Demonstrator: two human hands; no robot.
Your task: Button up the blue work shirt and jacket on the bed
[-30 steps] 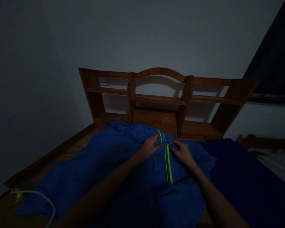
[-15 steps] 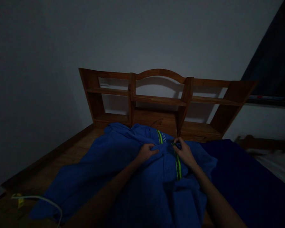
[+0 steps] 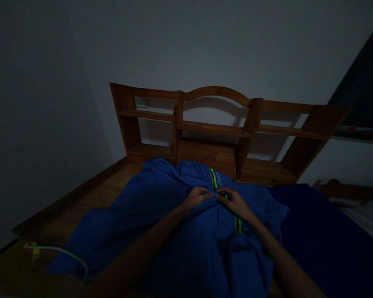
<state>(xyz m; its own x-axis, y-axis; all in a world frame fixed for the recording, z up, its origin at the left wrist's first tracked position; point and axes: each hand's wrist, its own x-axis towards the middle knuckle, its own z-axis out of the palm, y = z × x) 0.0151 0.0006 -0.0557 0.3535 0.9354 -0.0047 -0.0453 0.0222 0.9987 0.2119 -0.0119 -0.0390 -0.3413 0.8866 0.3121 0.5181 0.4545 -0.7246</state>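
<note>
A blue work shirt (image 3: 186, 240) with yellow-green stripes and pale lettering on the chest lies spread on a wooden surface. My left hand (image 3: 197, 198) pinches one edge of its front opening between thumb and fingers. Close against it, my right hand (image 3: 233, 201) pinches the other edge, and the fingertips of both hands nearly meet. A small shiny button (image 3: 215, 193) shows between them. The cloth is bunched under the fingers, so the exact grip is partly hidden.
A wooden headboard (image 3: 216, 128) with open shelves stands behind the shirt, against a pale wall. Dark blue cloth (image 3: 326, 240) lies to the right. A white cable (image 3: 62, 250) with a yellow tag curves at lower left. The room is dim.
My right hand has moved left, bringing its edge of the shirt up to my left hand. My left hand keeps its pinch. The whole view has shifted slightly.
</note>
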